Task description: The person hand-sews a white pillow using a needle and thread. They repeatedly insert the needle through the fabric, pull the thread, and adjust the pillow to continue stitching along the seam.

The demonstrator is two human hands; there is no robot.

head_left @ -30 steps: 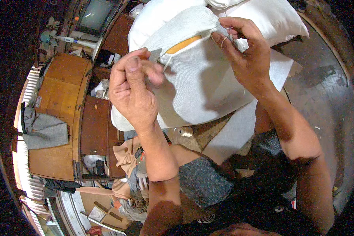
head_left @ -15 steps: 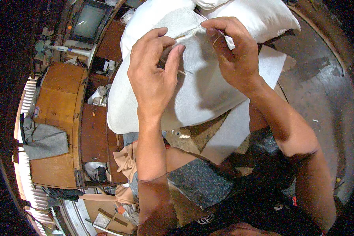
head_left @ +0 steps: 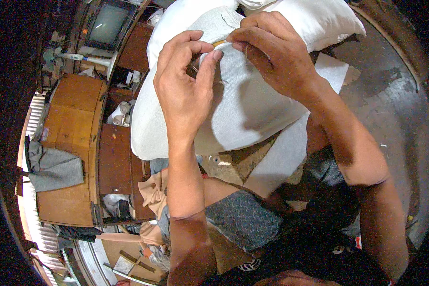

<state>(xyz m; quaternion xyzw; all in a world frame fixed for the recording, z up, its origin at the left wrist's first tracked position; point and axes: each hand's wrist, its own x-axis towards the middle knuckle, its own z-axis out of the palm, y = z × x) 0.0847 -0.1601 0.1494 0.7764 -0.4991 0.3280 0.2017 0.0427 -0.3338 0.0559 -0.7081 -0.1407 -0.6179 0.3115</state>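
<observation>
A large, plump white cushion (head_left: 252, 102) fills the middle, with a seam across its top and a narrow gap showing yellowish material. My left hand (head_left: 186, 83) is closed at the left end of that gap, thumb and fingertips pinching the fabric edge. Just to its right, my right hand (head_left: 276, 52) pinches the same edge between thumb and index finger. A thin thread loops by the right fingers; whether a needle is between them cannot be made out. A short loose thread end lies on the fabric below the seam.
More white cushions (head_left: 314, 21) lie behind. A spool of thread (head_left: 220, 160) and a white cloth strip (head_left: 279, 159) are nearer me. At left stand a wooden cabinet (head_left: 71, 143) with a grey cloth (head_left: 57, 167) and a fan (head_left: 88, 59). Grey floor (head_left: 386, 109) stretches to the right.
My right hand has moved left and slightly down along the seam, close to my left fingertips, its fingers more curled. My left hand stays almost in place.
</observation>
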